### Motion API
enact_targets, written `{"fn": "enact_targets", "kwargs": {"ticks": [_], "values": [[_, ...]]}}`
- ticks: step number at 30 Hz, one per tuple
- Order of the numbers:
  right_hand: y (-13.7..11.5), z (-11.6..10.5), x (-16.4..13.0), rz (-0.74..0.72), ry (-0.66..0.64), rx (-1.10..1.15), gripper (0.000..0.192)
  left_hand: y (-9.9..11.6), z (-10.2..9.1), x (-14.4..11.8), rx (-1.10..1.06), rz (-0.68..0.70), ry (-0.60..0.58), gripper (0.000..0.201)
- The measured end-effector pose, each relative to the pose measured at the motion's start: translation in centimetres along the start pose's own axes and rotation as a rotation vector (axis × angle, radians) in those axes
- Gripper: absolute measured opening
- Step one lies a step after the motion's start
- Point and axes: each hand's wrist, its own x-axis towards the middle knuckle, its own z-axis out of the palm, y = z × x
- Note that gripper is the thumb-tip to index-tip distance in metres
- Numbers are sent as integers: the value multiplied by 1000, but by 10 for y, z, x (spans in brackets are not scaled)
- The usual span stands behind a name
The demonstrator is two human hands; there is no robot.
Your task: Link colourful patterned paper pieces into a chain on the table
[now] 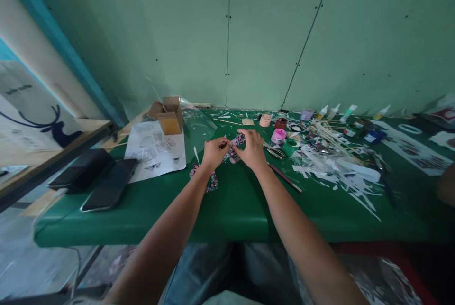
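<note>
My left hand [214,153] and my right hand [252,149] meet over the green table. Between their fingertips is a small speckled craft piece [238,140] in pink, blue and dark colours. The right thumb and fingers curve around its right side, while the left fingers pinch its left edge. What kind of thing it is cannot be made out. A similar speckled piece [213,184] lies on the table just below my left wrist, partly covered by the forearm. Close to my right hand lie metal pliers or scissors [275,152] and a dark red brush-like stick [285,177].
Open paint jars, pink [278,136] and green [290,146], stand to the right. Beyond them spread white paper strips [341,172], thin sticks and glue bottles [333,112]. Leftward are a printed sheet [156,151], a cardboard box [170,121] and a phone [110,185].
</note>
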Motion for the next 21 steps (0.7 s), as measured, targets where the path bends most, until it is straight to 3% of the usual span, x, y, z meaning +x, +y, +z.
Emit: {"fn": "enact_targets", "kwargs": {"ticks": [2,6,12,17,21], "values": [[0,-1,0,-10,-17,-17,42,1,0,0,31,-14,-15,18],[0,-3,0,-27,-3,-53,20,0,0,1,44,26,-31,19],[0,-3,1,-49,-113,-72,19,-4,1,1,12,50,-44,17],[-9,-6,0,-33,66,-92,28,-3,2,1,-45,-69,20,19],[-13,-7,0,-74,45,-99,20,-4,4,2,-102,-93,48,17]]}}
